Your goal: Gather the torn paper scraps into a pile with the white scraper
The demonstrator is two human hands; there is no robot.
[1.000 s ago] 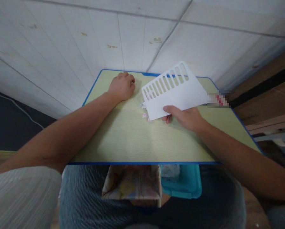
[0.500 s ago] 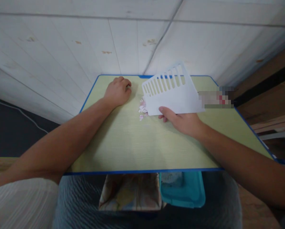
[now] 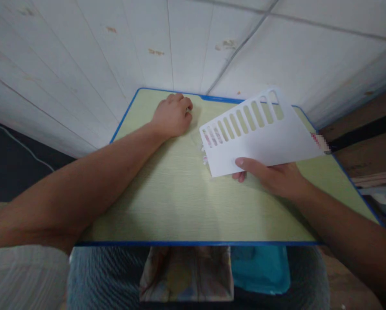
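My right hand grips the lower edge of a white card with a row of cut-out slots, thumb on top and fingers beneath. The slots grow longer toward the right. Under the card's left end lie small pinkish-white paper scraps, partly hidden and partly showing through the slots. To the left, my left hand rests on the table with its fingers curled in. What it holds, if anything, I cannot make out.
The pale green table has a blue rim and stands against a white panelled wall with a grey cable. A blurred-out item lies at the right edge. Below the front edge are a patterned fabric bin and a turquoise tub.
The view has shifted and tilted a little. The card has come lower and nearer, now covering more of the scraps and the item at right. My left hand keeps its curled pose.
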